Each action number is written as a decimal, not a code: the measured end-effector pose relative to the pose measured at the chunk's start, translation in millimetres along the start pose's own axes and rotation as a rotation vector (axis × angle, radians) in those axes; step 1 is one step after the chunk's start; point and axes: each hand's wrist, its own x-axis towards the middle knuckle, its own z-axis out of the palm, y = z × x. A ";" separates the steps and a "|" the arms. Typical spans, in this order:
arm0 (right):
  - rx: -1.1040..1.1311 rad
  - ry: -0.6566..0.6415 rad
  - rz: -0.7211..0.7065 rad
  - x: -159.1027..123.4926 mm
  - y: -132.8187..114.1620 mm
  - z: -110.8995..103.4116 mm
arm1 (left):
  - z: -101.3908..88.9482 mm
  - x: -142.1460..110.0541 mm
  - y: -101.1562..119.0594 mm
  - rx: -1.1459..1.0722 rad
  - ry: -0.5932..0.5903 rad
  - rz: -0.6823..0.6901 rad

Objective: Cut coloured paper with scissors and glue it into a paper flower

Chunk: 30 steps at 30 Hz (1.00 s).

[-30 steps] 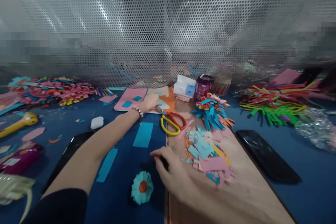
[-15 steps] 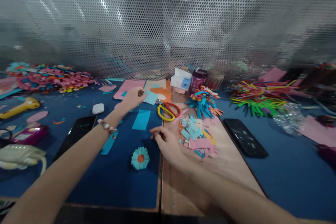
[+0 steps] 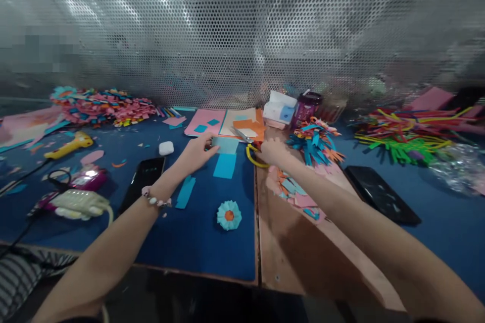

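Note:
A pale blue piece of paper [image 3: 228,146] is pinched at its left edge by my left hand [image 3: 197,154], which wears a bead bracelet. Just below it, a brighter blue paper rectangle [image 3: 224,166] lies on the blue mat. My right hand [image 3: 275,151] is closed around the red handle of the scissors [image 3: 250,157]; the yellow loop and the blades show to its left. The blades point toward the stacked pink, cream and orange sheets [image 3: 193,123]. Nearer to me sits a blue paper flower [image 3: 229,215] with an orange centre.
Paper scraps [image 3: 299,194] lie under my right forearm. A fringed paper bundle [image 3: 316,144], a tissue pack [image 3: 279,110] and a purple jar [image 3: 306,108] stand behind. Phones [image 3: 382,194] lie on both sides. At left are a yellow glue gun [image 3: 70,145] and a white earbud case [image 3: 165,148].
My left hand has taken the pale blue paper from the stacked sheets and drawn it nearer. My right hand has moved forward from the bare table onto the scissors.

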 end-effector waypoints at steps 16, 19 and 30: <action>1.556 -0.278 0.275 -3.8 -10.3 -39.2 | 2.9 6.1 -10.3 -0.829 -0.252 -0.317; 1.715 -0.191 0.270 -9.2 -32.0 -37.2 | 0.1 4.2 -8.8 -0.899 -0.316 -0.315; 1.462 -0.260 0.302 18.1 -15.0 -13.4 | -0.8 20.6 -62.6 -0.861 -0.074 -0.486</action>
